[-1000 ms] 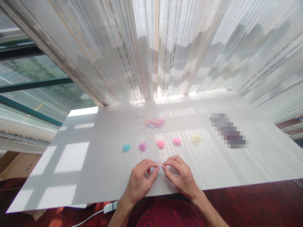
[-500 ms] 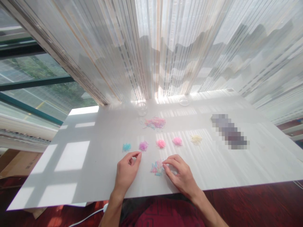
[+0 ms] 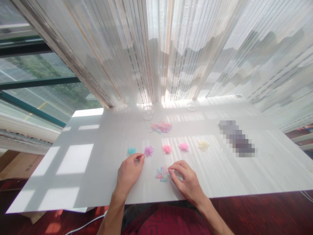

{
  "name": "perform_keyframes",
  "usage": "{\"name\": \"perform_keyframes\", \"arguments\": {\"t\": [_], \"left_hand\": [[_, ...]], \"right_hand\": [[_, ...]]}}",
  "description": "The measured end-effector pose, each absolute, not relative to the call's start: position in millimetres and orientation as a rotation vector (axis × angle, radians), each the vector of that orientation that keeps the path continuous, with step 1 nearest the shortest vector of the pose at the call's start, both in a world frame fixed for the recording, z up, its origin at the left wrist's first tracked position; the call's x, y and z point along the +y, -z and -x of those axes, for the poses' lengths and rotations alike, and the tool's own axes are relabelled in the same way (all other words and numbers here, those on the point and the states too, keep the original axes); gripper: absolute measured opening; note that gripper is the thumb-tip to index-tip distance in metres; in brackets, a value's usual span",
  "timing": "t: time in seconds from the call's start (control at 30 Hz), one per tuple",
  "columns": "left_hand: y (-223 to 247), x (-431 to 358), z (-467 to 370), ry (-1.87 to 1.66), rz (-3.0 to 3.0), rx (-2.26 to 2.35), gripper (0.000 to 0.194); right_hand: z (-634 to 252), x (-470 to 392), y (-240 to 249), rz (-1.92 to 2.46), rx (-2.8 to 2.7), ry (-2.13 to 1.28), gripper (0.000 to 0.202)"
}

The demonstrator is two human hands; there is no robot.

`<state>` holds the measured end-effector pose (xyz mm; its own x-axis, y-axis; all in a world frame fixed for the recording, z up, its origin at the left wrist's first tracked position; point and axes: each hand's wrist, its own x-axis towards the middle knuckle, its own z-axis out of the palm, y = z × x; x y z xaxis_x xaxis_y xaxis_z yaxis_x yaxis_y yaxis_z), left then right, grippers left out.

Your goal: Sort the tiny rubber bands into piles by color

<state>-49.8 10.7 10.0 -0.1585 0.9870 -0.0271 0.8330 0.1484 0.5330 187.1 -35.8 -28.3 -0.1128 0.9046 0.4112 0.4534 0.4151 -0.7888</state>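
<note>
My left hand [image 3: 130, 170] is pinched at the near left edge of the purple pile [image 3: 149, 150]; anything between its fingertips is too small to make out. My right hand [image 3: 187, 179] has thumb and forefinger together at the right side of a small mixed pile [image 3: 162, 173], and what they hold is unclear. Beyond the hands lie a teal pile [image 3: 131, 150], a coral-pink pile [image 3: 167, 149], a pink pile [image 3: 184, 147] and a pale yellow pile [image 3: 202, 145], in one row with the purple one. A larger mixed pile [image 3: 161, 127] lies behind the row.
Two clear round containers [image 3: 148, 112] [image 3: 191, 106] stand near the back of the white table [image 3: 102, 182]. A blurred-out dark object [image 3: 237, 137] lies at the right. Striped curtains [image 3: 156, 52] hang behind the table, and a cardboard box [image 3: 21, 164] is at the left.
My left hand has moved slightly left and away from my body, its fingertips now beside the purple pile. My right hand has barely moved. The view has shifted a little.
</note>
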Motion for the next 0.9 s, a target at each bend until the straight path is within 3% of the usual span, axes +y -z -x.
{"name": "perform_keyframes", "arguments": {"t": [0.9], "left_hand": [[7,-1,38,-0.806,-1.826,2.064,0.010]], "right_hand": [[-187,-35,23,1.194,-1.752,-0.593,0.013]]}}
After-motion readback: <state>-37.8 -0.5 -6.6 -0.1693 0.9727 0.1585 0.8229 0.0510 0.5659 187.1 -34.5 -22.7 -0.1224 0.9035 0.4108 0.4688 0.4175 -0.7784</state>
